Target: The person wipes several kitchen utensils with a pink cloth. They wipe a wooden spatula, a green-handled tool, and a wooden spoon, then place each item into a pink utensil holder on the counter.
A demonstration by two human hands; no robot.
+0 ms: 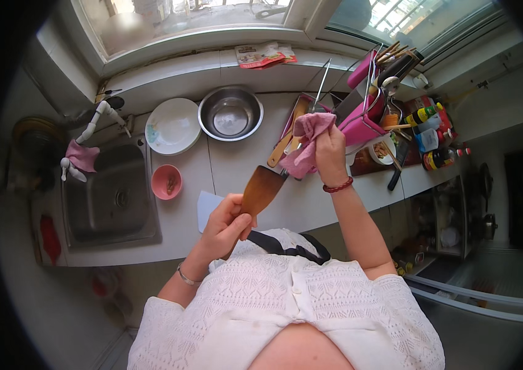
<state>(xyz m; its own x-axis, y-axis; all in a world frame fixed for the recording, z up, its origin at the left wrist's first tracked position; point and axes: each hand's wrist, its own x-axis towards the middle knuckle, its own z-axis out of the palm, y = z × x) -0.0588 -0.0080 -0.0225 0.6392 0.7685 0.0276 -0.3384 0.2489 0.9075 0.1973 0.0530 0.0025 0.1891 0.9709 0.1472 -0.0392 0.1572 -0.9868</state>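
My left hand (224,224) grips the end of a brown wooden spatula blade (262,189), fingers and thumb on its two faces. The blade's dark wide edge points up and to the right, towards a short metal neck. My right hand (331,152) is closed on a bunched pink cloth (305,145), which covers the utensil beyond the neck, so its handle is hidden. Just beyond the blade, a lighter wooden utensil (280,151) lies on the white counter, partly behind the cloth. A pale flat sheet (207,208) lies by my left hand.
Stacked white plates (173,127), a steel basin (230,113) and a pink bowl (166,181) stand left of centre. A sink (111,208) with a faucet (99,115) is farther left. At right are a pink utensil holder (358,122), bottles (439,158) and a black-handled knife (394,179).
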